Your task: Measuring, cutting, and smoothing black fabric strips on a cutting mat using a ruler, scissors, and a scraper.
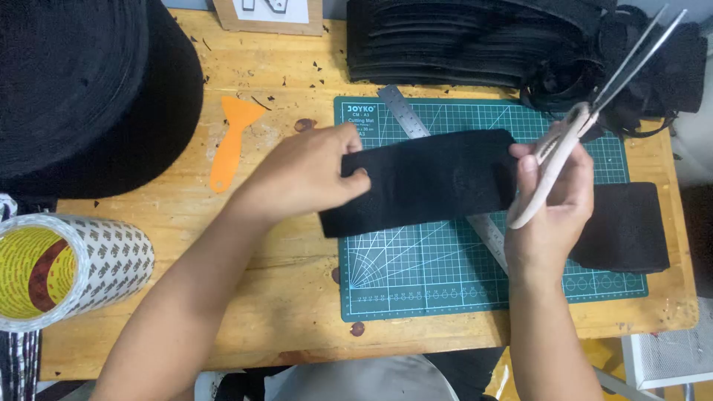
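The left hand (pixel 308 174) pinches the left end of a black fabric strip (pixel 427 178), thumb on top and fingers curled under it, so the hand is closed on the cloth. The right hand (pixel 553 200) grips the strip's right end with its thumb while the same closed fingers hold a pair of scissors (pixel 587 119); the pale handles sit in the palm and the blades, slightly parted, point up toward one o'clock. The strip is stretched between the two hands, tilted a little, above a green cutting mat (pixel 483 289) at the centre of the wooden table (pixel 245 297). A steel ruler (pixel 405 111) lies on the mat and runs under the fabric from eleven o'clock to five o'clock. Another black fabric piece (pixel 627 226) rests at three o'clock, over the mat's right edge. An orange scraper (pixel 232 141) lies at nine o'clock of the mat, just beside the left hand. A big roll of black material (pixel 82 89) fills the ten o'clock corner, a roll of tape (pixel 67 267) sits at eight o'clock, and a stack of black strips (pixel 460 41) lies at twelve o'clock.
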